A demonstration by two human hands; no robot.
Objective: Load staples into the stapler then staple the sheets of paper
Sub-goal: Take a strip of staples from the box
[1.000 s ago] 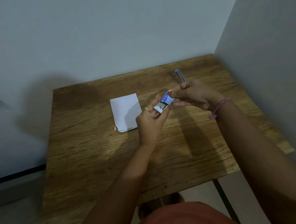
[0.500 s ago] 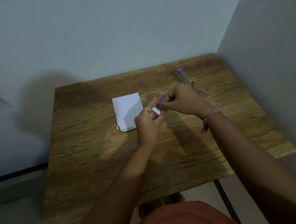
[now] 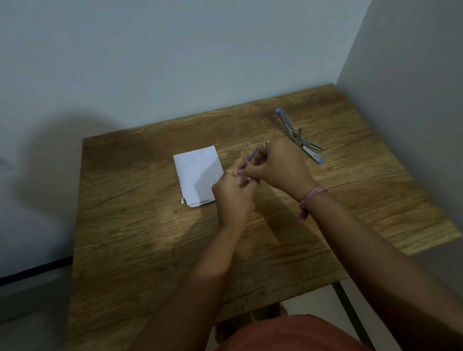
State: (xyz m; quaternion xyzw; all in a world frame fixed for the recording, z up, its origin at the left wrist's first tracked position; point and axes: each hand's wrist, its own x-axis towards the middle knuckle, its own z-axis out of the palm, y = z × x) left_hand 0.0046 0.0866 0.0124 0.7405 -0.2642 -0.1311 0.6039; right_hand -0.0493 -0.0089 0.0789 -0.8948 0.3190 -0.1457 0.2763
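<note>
While both hands, left hand [image 3: 233, 192] and right hand [image 3: 279, 167], pinch the staple box [image 3: 248, 165] at centre, the opened stapler [image 3: 299, 136] at 2 o'clock awaits loading; the paper sheets [image 3: 197, 176] at 10 o'clock remain unstapled.

Dim room, light from behind/above the person: a big soft shadow on the wall up-left of the left hand [image 3: 233, 192], arm shadows on the table [image 3: 146, 241] just below both hands. Edges bend w/ wide-angle distortion; lower-left corner blurry.
</note>
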